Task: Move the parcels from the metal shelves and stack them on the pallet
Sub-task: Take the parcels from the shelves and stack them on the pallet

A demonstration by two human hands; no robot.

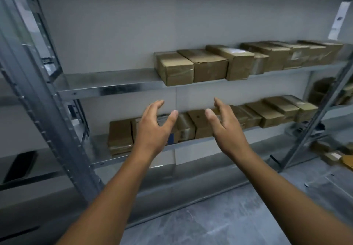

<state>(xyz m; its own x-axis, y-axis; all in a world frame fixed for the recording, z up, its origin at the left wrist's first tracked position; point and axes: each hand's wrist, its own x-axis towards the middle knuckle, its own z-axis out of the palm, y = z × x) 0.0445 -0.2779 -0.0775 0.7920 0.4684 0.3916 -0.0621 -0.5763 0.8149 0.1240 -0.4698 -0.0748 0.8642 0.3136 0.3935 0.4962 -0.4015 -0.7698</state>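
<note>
Holding nothing in left hand or right hand, fingers spread and loosely curved. Hovering below the upper parcels, fingertips apart from them, in front of the lower parcels.

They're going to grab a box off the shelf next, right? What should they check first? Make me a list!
1. Hands free: the left hand and the right hand are open and hold nothing. Ok.
2. Parcels to take: brown cardboard parcels sit in a row on the upper grey metal shelf, with more on the lower metal shelf. Ok.
3. Grip on a parcel: neither hand holds one. Not ok.
4. Which parcel the hands are going for: cannot tell.
5. Pallet ready: it is not in view. Cannot tell.
</note>
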